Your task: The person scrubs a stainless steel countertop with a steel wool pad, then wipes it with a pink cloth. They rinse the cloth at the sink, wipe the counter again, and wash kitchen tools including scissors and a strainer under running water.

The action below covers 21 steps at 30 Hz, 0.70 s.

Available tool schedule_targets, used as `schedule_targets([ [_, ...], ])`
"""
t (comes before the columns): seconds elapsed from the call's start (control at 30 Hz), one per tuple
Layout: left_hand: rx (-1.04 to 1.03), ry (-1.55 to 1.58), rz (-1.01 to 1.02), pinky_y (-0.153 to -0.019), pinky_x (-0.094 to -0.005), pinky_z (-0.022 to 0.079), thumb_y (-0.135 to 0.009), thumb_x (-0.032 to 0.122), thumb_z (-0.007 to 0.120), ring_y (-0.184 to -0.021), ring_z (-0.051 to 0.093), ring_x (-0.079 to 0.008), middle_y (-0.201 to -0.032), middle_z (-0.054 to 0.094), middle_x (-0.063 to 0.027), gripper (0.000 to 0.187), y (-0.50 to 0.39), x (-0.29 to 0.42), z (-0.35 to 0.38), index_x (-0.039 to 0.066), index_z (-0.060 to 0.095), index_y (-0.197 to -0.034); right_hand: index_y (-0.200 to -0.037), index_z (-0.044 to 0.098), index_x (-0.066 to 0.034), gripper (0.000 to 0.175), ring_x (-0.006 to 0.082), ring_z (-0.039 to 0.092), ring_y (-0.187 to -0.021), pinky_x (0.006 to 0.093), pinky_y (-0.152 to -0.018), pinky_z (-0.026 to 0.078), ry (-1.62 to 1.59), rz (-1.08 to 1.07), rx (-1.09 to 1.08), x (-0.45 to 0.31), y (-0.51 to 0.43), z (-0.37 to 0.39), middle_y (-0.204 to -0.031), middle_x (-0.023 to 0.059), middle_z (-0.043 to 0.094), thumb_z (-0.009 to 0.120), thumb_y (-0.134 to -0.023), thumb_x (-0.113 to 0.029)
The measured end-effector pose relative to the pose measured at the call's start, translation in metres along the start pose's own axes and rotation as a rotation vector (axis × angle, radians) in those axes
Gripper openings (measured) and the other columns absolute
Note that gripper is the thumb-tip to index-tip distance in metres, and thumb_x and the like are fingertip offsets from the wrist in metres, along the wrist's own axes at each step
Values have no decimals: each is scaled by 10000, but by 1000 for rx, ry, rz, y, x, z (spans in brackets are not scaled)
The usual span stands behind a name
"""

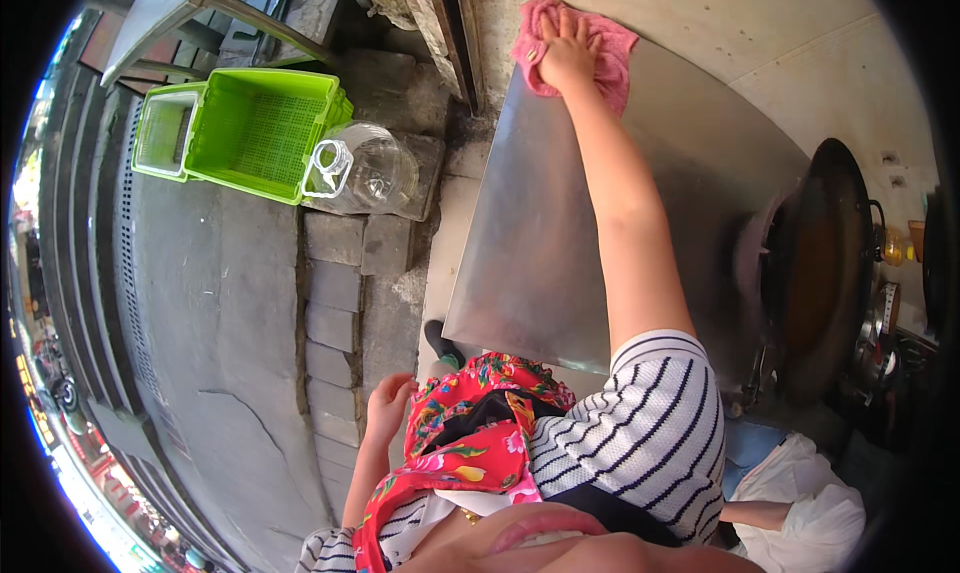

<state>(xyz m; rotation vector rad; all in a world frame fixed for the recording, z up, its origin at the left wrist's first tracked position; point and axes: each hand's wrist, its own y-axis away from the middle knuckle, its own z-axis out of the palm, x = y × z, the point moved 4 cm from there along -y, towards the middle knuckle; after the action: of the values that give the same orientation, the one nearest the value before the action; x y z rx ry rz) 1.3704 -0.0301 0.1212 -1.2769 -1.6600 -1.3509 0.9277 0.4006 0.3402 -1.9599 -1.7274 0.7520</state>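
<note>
My right hand (568, 54) lies spread over a pink cloth (616, 48), pressing it on the far end of a stainless steel table (540, 220). The cloth bunches around the fingers and hangs partly past the metal at the wall side. My right arm stretches across the bare, shiny tabletop. Low at my left side, my left hand (391, 402) hangs in the air beside my red floral apron (465, 460). Its fingers are loosely bent, and nothing shows in them.
A dark wok (817, 273) stands at the table's right end, near a tiled wall (795, 18). Left of the table, a green plastic basket (262, 134) and a clear plastic jug (375, 168) sit by brick steps (334, 288). Behind me at right is another person in white (802, 498).
</note>
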Motion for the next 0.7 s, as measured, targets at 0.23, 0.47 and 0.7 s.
schedule_targets([
  [0.23, -262, -178, 150, -796, -281, 514, -936, 95, 543, -905, 672, -160, -941, 703, -107, 210, -86, 61, -16, -18, 605, -1102, -1441, 416, -218, 576, 323, 189, -1443, 562, -1149, 131, -268, -146, -185, -105, 275, -66, -1556, 76, 262, 493, -871, -190],
  [0.47, -367, -279, 347, -810, -278, 509, -936, 63, 528, -897, 657, -153, -936, 685, -90, 204, -95, 72, -86, -19, 588, -1114, -1417, 443, -181, 606, 330, 225, -1426, 610, -1123, 114, -201, 103, -301, -167, 443, -116, -1541, 76, 285, 556, -891, -460],
  [0.7, -342, -205, 159, -804, -282, 517, -931, 50, 534, -877, 663, -166, -942, 685, -101, 200, -128, 72, -81, -33, 589, -1104, -1428, 427, -200, 646, 324, 176, -1445, 618, -1122, 123, -160, 77, -242, -130, 314, -45, -1564, 77, 228, 480, -900, -567],
])
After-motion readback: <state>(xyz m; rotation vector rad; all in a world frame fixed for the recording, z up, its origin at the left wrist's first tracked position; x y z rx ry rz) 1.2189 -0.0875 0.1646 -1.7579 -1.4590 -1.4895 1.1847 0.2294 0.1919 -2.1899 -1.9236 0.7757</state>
